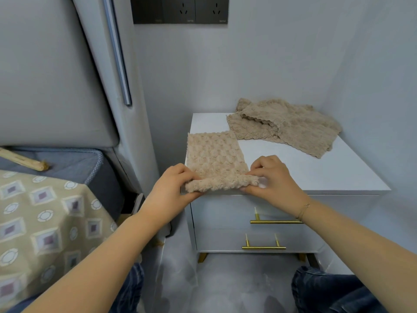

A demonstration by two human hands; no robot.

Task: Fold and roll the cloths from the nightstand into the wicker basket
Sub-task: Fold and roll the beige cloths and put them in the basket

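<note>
Both hands work at the nightstand's front edge: left hand and right hand pinch the folded cloth's near end, fingers curled to start a tight roll. More cloths wait behind; no basket shows.

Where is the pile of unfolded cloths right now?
In the head view, the pile of unfolded cloths lies at the nightstand's back right corner by the wall, beyond the folded cloth both hands hold.
</note>
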